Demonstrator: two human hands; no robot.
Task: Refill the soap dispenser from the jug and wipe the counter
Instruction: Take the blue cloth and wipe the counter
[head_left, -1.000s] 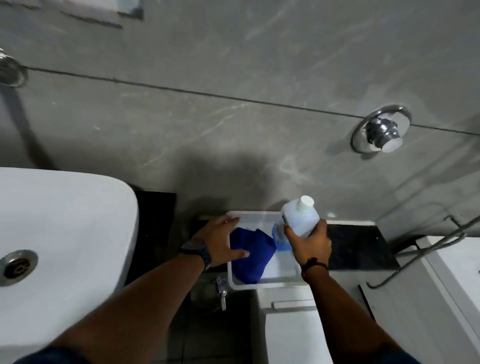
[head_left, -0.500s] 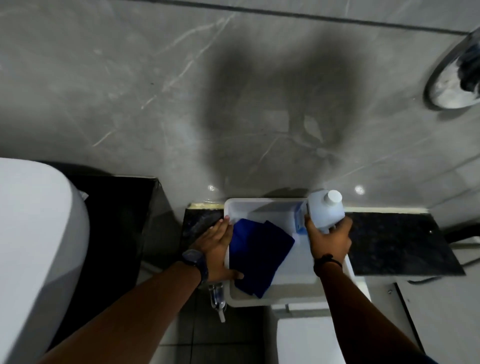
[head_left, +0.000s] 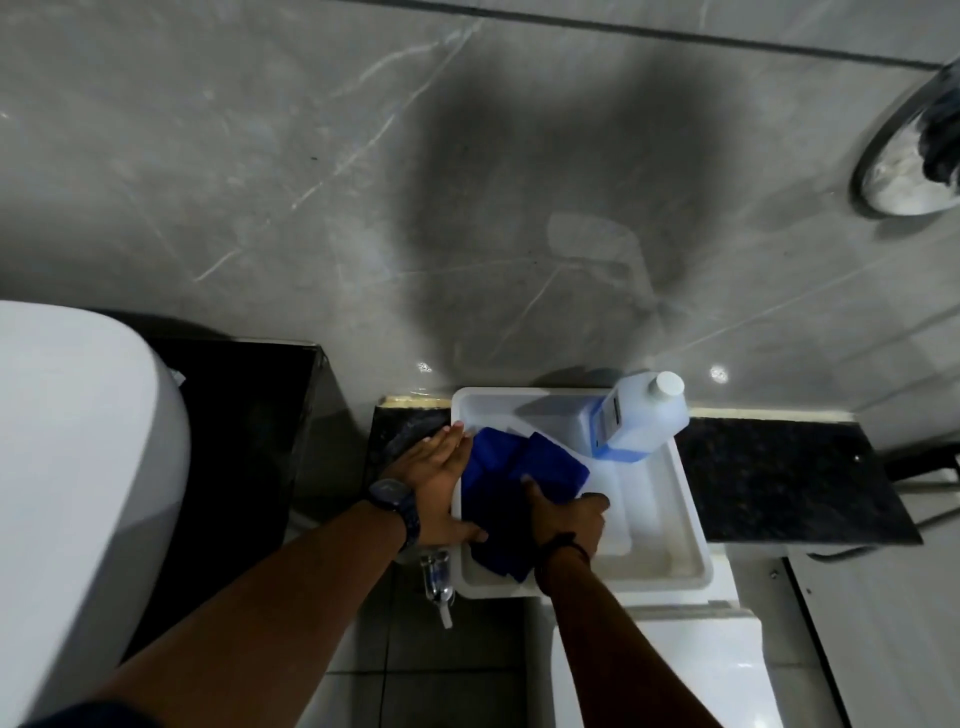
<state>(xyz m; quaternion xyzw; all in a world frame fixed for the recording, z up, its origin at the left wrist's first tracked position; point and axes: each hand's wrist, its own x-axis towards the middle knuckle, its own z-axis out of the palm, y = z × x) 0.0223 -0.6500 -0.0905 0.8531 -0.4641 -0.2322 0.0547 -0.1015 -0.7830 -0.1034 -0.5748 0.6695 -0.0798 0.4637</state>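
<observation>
A white plastic tray (head_left: 685, 509) sits on a dark speckled counter (head_left: 779, 478) against the grey wall. A translucent jug (head_left: 644, 415) with a white cap and blue label stands in the tray's far right corner, free of both hands. A dark blue cloth (head_left: 519, 467) lies crumpled in the tray's left half. My right hand (head_left: 566, 519) closes on the cloth's near part. My left hand (head_left: 441, 483) grips the tray's left rim, thumb inside, fingers flat along the outside. No soap dispenser is visible.
A white basin (head_left: 78, 467) fills the left. A chrome valve (head_left: 439, 577) hangs below the tray's near left corner. A white toilet tank (head_left: 675, 670) sits under the tray. A round chrome wall fitting (head_left: 904, 166) is at upper right.
My right hand let go of the jug, which now stands in the tray's far right corner, and came down onto the blue cloth. The view moved closer and lower.
</observation>
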